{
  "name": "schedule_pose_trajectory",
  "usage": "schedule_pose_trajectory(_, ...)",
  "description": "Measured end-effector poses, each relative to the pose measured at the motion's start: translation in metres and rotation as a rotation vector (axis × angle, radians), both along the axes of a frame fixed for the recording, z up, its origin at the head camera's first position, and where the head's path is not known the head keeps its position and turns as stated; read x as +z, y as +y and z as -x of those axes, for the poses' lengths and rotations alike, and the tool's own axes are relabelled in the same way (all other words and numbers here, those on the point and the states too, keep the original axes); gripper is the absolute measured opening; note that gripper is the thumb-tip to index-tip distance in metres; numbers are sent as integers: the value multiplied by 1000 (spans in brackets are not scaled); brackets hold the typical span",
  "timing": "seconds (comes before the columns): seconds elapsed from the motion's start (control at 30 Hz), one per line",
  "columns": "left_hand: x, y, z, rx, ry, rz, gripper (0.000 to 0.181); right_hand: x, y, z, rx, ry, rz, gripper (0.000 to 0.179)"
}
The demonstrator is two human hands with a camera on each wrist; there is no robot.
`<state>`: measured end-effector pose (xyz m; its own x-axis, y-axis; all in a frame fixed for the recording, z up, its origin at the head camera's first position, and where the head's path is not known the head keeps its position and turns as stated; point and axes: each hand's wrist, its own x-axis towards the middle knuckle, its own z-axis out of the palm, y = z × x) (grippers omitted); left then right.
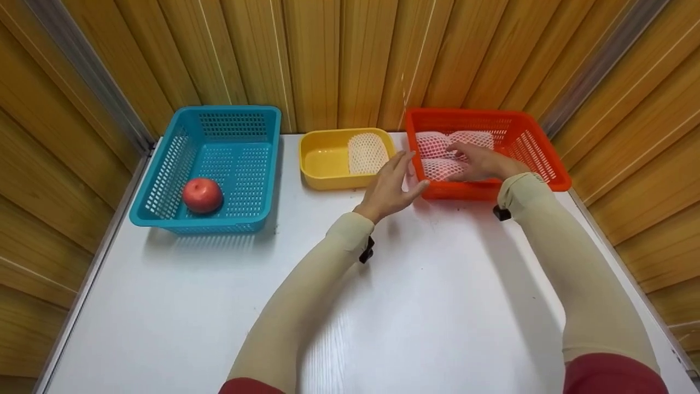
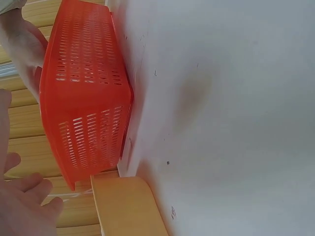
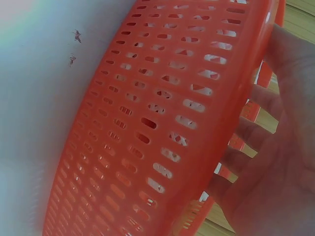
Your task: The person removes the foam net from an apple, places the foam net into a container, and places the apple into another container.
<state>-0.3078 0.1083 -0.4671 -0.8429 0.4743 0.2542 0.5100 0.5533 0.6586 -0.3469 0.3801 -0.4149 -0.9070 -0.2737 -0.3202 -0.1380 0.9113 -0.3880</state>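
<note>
My right hand (image 1: 481, 163) reaches over the front rim into the red basket (image 1: 547, 164). Its fingers are spread at several round pinkish-red things in white foam nets, among them a front one (image 1: 437, 169), a back-left one (image 1: 431, 144) and one farther right (image 1: 476, 138). Whether the fingertips touch them is hard to tell. In the right wrist view, the basket wall (image 3: 123, 123) hides part of the fingers. My left hand (image 1: 385, 189), fingers extended and holding nothing, hovers between the yellow container (image 1: 322, 182) and the red basket's left side.
A cream foam net (image 1: 367, 154) lies in the yellow container's right half. On the left stands a blue basket (image 1: 240, 221) with a red apple (image 1: 202, 195) in it. Wood-patterned panels (image 1: 311, 60) enclose the white table (image 1: 180, 317) at the back and sides.
</note>
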Motion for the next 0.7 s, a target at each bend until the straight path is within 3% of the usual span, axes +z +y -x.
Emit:
schedule_pose_trajectory(0.2,-1,10,2,-8,-66,41,79,2,2,0,6,-18,-25,88)
schedule_pose_trajectory(0.37,-1,20,7,-7,-69,93,77,2,2,2,4,-34,-49,85)
schedule_pose_trajectory(0.7,-8,27,10,1,49,166,68,1,-2,2,21,-41,-54,80)
